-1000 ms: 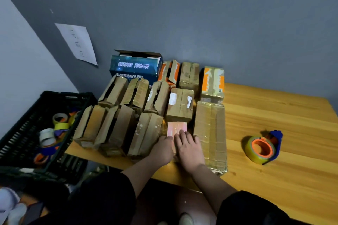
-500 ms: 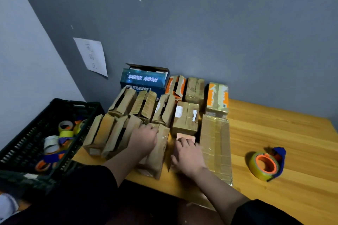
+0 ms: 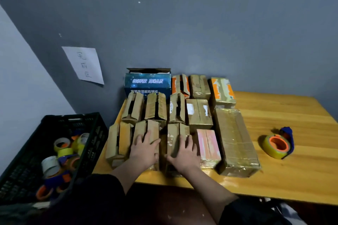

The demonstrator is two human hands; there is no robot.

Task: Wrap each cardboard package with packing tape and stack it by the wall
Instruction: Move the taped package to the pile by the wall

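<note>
Several cardboard packages stand in rows on the wooden table (image 3: 285, 175) against the grey wall. My left hand (image 3: 144, 149) lies flat with spread fingers on a front-row package (image 3: 146, 129). My right hand (image 3: 184, 153) lies flat on the neighbouring front-row package (image 3: 173, 133). Right of it sits a small pinkish taped package (image 3: 208, 144), then a long tape-wrapped package (image 3: 236, 140). A yellow tape roll in a blue dispenser (image 3: 277, 145) lies on the table to the right, apart from both hands.
A blue printed box (image 3: 147, 83) with an open top stands at the back by the wall. A black crate (image 3: 87, 129) on the left holds several tape rolls. A paper note (image 3: 84, 65) hangs on the wall. Bare tabletop lies right of the packages.
My right hand moved left from the pinkish package onto the brown package beside it. My left hand shifted onto the package further left. The camera view moved.
</note>
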